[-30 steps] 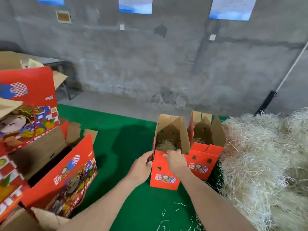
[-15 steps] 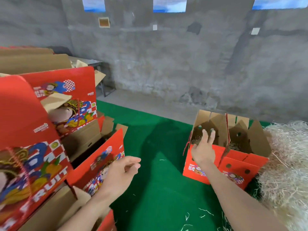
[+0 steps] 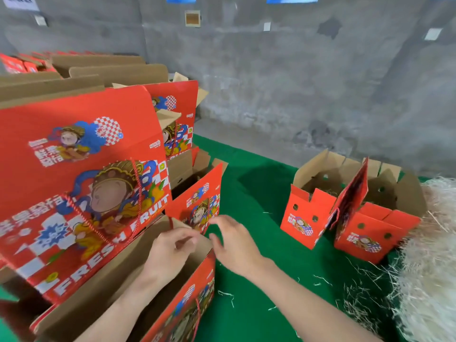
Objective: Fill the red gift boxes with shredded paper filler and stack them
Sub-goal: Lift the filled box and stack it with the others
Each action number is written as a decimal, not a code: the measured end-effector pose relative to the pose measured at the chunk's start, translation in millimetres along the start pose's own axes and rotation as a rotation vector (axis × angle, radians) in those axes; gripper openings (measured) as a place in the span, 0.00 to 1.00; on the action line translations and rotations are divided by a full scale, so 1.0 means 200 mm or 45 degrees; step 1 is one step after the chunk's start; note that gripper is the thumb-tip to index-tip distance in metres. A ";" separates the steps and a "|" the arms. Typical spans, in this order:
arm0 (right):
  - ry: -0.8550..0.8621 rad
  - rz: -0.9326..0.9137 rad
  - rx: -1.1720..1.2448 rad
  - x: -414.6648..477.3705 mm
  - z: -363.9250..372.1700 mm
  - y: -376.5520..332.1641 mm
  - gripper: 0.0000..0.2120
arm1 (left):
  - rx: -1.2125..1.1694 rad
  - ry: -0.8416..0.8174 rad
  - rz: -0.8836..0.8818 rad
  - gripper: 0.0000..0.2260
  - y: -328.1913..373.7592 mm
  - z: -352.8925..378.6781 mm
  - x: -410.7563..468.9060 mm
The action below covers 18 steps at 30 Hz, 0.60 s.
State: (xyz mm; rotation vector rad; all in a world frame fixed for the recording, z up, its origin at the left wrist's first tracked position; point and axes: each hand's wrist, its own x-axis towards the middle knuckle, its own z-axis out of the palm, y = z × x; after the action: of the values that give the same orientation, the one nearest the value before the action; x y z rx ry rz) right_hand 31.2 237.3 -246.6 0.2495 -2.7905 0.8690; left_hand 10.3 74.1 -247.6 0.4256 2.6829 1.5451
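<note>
Two open red cardboard gift boxes (image 3: 304,218) stand side by side on the green mat (image 3: 259,193), just beside the pale shredded paper filler pile (image 3: 434,262). My left hand (image 3: 170,253) curls its fingers at the rim of a nearer open red box (image 3: 197,292); I cannot tell whether it pinches the cardboard. My right hand (image 3: 237,243) hovers beside that corner, fingers loose, holding nothing.

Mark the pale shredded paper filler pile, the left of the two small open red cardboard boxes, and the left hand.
Pale shredded paper filler pile (image 3: 429,267): head view, heap's middle.
Left small red cardboard box (image 3: 306,215): head view, red front face.
Left hand (image 3: 167,255): head view, back of hand.
</note>
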 end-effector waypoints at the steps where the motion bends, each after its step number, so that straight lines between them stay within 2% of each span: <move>1: -0.059 -0.012 -0.006 0.01 0.03 -0.05 0.15 | 0.008 0.004 0.015 0.09 0.00 -0.02 -0.03; 4: -0.206 0.004 -0.097 0.03 0.14 -0.15 0.22 | 0.062 0.054 0.114 0.09 -0.02 -0.10 -0.10; 6: -0.296 0.130 -0.282 0.06 0.20 -0.17 0.28 | 0.135 0.127 0.197 0.11 -0.03 -0.17 -0.14; 9: -0.337 0.297 -0.478 0.10 0.23 -0.19 0.26 | 0.215 0.282 0.258 0.20 -0.04 -0.30 -0.14; 12: -0.442 0.410 -0.508 0.10 0.20 -0.18 0.19 | 0.199 0.358 0.222 0.22 -0.05 -0.43 -0.09; 14: -0.439 0.420 -0.574 0.07 0.18 -0.17 0.12 | 0.217 0.305 0.163 0.20 -0.05 -0.46 -0.07; 18: -0.381 0.559 -0.668 0.01 0.02 -0.12 0.12 | 0.517 0.001 0.030 0.24 -0.08 -0.38 -0.06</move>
State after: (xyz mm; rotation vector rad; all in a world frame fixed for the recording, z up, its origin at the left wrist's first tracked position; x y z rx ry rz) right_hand 34.2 215.0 -235.5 -0.3580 -3.2852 0.1385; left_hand 6.6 -0.2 -224.2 0.4632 2.9984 0.9948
